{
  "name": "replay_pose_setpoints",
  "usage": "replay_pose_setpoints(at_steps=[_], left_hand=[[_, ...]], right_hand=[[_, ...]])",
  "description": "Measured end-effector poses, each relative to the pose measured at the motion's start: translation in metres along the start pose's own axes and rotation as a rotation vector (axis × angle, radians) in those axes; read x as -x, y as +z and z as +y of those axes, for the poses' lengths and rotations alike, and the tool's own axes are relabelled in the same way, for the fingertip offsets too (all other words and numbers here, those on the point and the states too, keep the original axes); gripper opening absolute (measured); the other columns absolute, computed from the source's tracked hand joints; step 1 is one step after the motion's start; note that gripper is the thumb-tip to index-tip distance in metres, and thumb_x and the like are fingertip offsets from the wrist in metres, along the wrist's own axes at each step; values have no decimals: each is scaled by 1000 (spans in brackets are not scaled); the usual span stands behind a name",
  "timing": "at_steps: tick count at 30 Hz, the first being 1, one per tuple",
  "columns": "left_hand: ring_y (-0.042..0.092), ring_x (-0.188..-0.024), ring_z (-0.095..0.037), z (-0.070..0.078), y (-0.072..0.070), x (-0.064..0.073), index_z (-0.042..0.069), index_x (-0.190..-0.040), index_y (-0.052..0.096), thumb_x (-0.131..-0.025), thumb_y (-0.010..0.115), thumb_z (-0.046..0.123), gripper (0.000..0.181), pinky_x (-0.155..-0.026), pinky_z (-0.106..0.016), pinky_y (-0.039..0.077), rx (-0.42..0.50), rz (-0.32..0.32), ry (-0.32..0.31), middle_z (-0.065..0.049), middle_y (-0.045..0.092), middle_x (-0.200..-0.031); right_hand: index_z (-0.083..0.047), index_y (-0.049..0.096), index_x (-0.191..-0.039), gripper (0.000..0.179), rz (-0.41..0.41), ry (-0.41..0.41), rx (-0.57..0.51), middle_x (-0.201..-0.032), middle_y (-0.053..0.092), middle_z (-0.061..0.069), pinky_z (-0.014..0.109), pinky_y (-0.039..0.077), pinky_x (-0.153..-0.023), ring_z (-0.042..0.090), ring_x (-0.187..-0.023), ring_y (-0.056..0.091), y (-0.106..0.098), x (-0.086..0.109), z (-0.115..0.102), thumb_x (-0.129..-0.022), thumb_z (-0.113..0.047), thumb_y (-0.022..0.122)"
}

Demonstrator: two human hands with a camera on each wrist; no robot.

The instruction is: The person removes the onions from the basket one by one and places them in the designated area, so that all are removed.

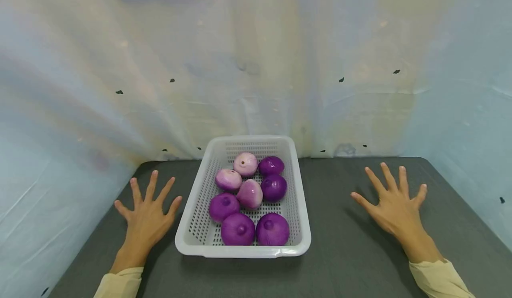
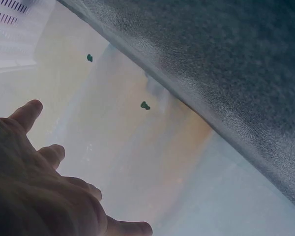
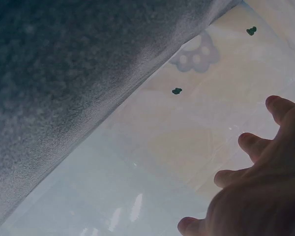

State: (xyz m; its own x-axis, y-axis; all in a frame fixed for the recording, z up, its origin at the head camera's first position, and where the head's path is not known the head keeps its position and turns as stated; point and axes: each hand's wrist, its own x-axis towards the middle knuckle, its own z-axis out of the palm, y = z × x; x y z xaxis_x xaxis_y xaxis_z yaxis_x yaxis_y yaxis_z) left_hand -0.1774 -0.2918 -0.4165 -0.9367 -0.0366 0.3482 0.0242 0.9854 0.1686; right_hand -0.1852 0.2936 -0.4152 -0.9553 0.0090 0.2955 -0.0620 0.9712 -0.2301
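Note:
A white plastic basket (image 1: 302, 227) with slotted walls stands in the middle of the grey table, holding several onions. Deep purple onions (image 1: 273, 229) lie at its front and along its right side, while paler pink ones (image 1: 250, 194) sit toward the middle and back. To the left of the basket is my left hand (image 1: 146, 220), palm down with spread fingers and nothing held. My right hand (image 1: 394, 209) is farther off on the right, its fingers also spread and holding nothing. The left wrist view catches the basket's corner (image 2: 14, 44) beyond the fingers.
The grey tabletop (image 1: 332, 253) has rounded far corners. Behind it and along both sides hangs a pale, patterned curtain (image 1: 264, 67) with small dark leaf shapes, close to the table's far edge. Light yellow sleeves (image 1: 440, 278) cover both forearms.

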Motion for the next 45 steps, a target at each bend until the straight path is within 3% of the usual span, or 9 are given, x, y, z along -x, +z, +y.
replay_pose_setpoints(at_steps=[9,19,25,28,31,35,39,42,45], left_hand=[[-29,-147,-43,5,-2,0,36,-158,23,-101,43,59,65,-93,-90,-9,3,4,1,0,-9,-169],[-30,-146,-44,-2,-4,2,34,-159,24,-100,38,63,67,-93,-89,-12,-4,7,-10,-2,-8,-169],[-32,-146,-42,-2,-20,3,28,-156,33,-101,35,63,65,-95,-89,-7,-10,4,17,0,-14,-168],[-24,-148,-48,8,-31,4,27,-157,32,-104,37,57,62,-96,-89,1,103,-22,18,-5,-10,-169],[-6,-150,-54,22,-39,5,24,-159,25,-105,41,50,63,-100,-86,10,320,-105,8,-15,1,-169],[21,-145,-56,41,-42,7,24,-162,6,-105,47,41,72,-106,-73,31,698,-328,-32,-25,7,-165],[49,-131,-49,49,-41,9,31,-160,-3,-106,49,34,76,-92,-54,54,1008,-524,-110,-27,13,-162],[59,-123,-35,47,-41,9,33,-160,1,-107,45,32,69,-88,-45,55,1143,-619,-154,-26,23,-160],[59,-124,-24,44,-43,9,32,-161,10,-108,42,31,62,-91,-40,54,1239,-708,-163,-20,22,-163]], right_hand=[[-35,12,-160,89,-4,1,-6,-169,-3,9,84,-17,-98,44,-150,-21,-1,3,2,-90,-73,50],[-34,14,-160,88,-1,-22,-4,-169,0,11,84,-16,-100,44,-151,-19,-1,-3,-2,-90,-73,50],[-34,14,-161,87,4,-54,4,-169,-2,10,83,-14,-102,41,-151,-21,-2,-2,0,-91,-71,51],[-35,13,-160,86,32,-89,11,-170,-3,6,80,-12,-105,37,-152,-21,-4,-3,1,-91,-69,52],[-37,13,-160,85,54,-142,-6,-170,-1,4,78,-7,-108,35,-154,-17,-10,-4,-7,-92,-66,54],[-36,18,-160,82,39,-249,-97,-169,8,5,77,0,-109,34,-156,-6,-21,-6,-37,-93,-58,59],[-34,23,-159,79,-13,-364,-195,-168,17,5,74,6,-109,35,-155,4,-35,-15,-73,-93,-52,63],[-35,25,-158,78,-81,-447,-249,-167,19,3,71,10,-110,35,-155,9,-42,-23,-98,-93,-50,65],[-35,25,-158,79,-170,-525,-310,-167,18,1,68,13,-111,34,-154,12,-45,-27,-121,-92,-50,66]])
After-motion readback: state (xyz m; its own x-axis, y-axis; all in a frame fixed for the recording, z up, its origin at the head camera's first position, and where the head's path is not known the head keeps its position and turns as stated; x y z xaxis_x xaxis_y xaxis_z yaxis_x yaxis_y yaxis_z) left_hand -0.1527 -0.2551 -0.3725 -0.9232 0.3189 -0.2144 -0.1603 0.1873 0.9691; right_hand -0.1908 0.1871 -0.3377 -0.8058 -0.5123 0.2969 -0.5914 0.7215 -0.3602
